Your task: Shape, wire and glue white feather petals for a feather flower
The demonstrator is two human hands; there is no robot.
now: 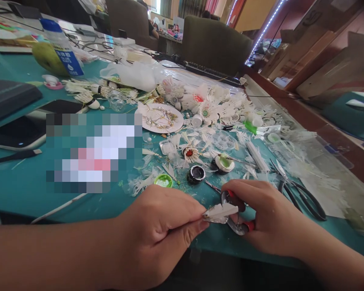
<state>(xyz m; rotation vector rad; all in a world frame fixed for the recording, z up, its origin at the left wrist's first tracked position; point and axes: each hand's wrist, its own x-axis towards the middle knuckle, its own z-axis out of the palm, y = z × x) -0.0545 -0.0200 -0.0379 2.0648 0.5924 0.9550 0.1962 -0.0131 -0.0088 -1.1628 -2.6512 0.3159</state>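
Between its thumb and fingers my left hand point(166, 234) pinches a small white feather piece point(221, 213), which points to the right. My right hand point(269, 218) holds small scissors point(238, 226) with red-lined handles, close to the feather's right end. Just beyond the hands stand an open dark jar point(196, 173), a jar with pale green contents point(224, 163) and a green-rimmed lid point(163, 181). A shuttlecock base with a red centre point(189, 153) lies behind the jars.
Black-handled scissors point(303, 194) lie at the right. Many shuttlecocks point(212, 109) and loose feathers are heaped behind a white plate point(145, 121) of thin sprigs. A blue-capped glue bottle point(63, 52), a phone point(21, 129) and a blurred-out patch are at the left.
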